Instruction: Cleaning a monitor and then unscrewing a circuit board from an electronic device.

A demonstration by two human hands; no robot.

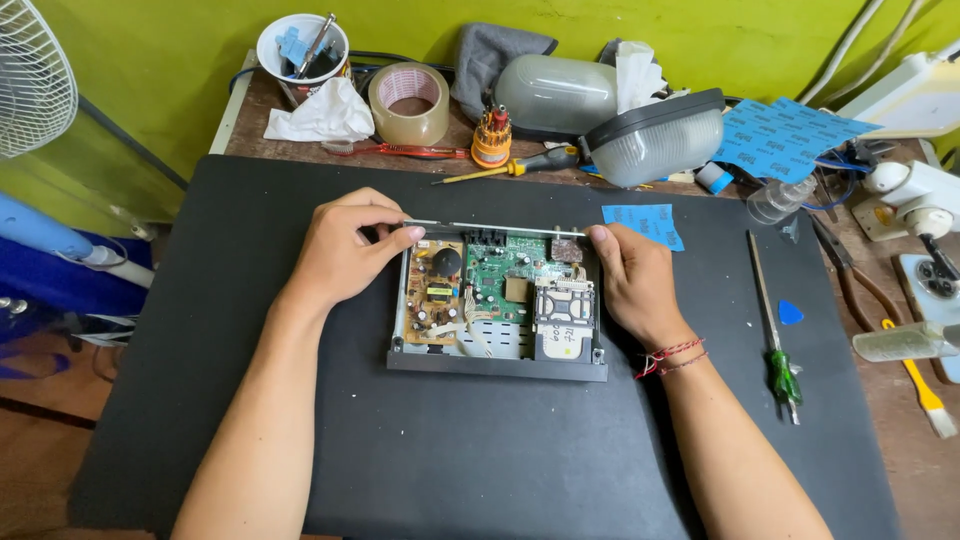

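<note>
left hand (345, 250): forearm angled in from lower left, fingers curled, pinching the back left corner of the opened set-top box (497, 305) | right hand (630, 280): wrist bent, fingers closed on its back right corner | box: circuit boards exposed, flat on the black mat (300, 440), centre | green-handled screwdriver (775, 330): on mat, right, well apart

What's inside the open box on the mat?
Inside the box: a tan board at left, a green board mid, a metal slot module at right, white wires between. Left hand and right hand cover the rear corners; under the boards is hidden.
</note>
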